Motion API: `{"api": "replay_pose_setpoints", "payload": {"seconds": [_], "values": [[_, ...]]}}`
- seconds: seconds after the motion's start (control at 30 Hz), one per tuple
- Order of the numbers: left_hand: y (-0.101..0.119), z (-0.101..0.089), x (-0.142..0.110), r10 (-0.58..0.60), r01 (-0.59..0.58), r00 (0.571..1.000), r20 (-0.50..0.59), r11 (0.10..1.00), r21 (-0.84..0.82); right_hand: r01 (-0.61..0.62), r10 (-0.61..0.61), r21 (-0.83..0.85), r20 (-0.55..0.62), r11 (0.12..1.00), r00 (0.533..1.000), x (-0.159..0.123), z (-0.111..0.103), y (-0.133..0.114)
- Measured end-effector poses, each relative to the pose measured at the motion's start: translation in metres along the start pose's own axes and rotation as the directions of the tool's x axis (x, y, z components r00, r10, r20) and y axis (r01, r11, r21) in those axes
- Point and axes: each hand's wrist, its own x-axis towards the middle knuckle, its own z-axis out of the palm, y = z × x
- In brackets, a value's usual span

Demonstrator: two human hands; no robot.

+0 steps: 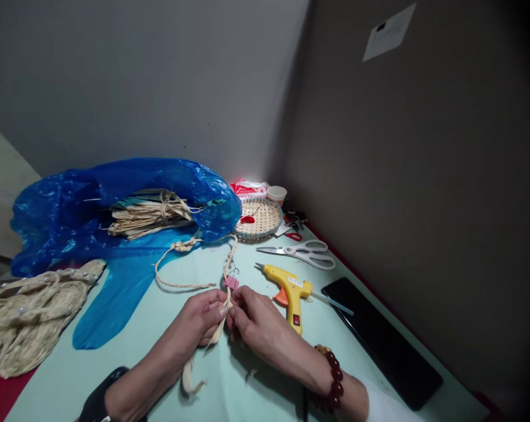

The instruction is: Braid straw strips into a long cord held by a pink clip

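Note:
A pale straw braid (230,255) runs from the back of the table toward me, with a pink binder clip (232,282) fastened on it. Just below the clip, my left hand (205,313) pinches the loose straw strands (219,332) at the braid's near end. My right hand (251,316) closes on the same strands from the other side, fingertips close to the left ones. Strand ends hang beneath my left hand and curl over the table. Another length of thin braid (177,283) curves across the table to the left.
A blue plastic bag (128,170) holds a straw bundle (153,214). Woven straw slippers (49,322) lie at left. On the right are scissors (302,252), a yellow glue gun (293,287) and a black flat object (387,346). Behind stand a woven basket (265,220) and a cup (276,193).

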Motion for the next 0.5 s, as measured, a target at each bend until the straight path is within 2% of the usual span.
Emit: {"api": "replay_pose_setpoints", "payload": {"seconds": [0.2,0.3,0.5], "values": [[0.001,0.002,-0.003,0.063,-0.057,0.997,-0.041,0.990,0.133,-0.039,0.038,0.061,0.006,0.997,0.999,0.008,0.001,0.001],[0.000,0.001,-0.004,0.089,-0.078,0.995,-0.043,0.976,0.202,-0.066,0.068,0.073,-0.031,0.995,0.997,0.012,0.000,0.002],[0.004,0.003,-0.008,0.136,-0.069,0.985,-0.106,0.874,0.481,-0.062,0.066,0.033,-0.136,0.998,0.989,0.012,0.001,0.004]]}}
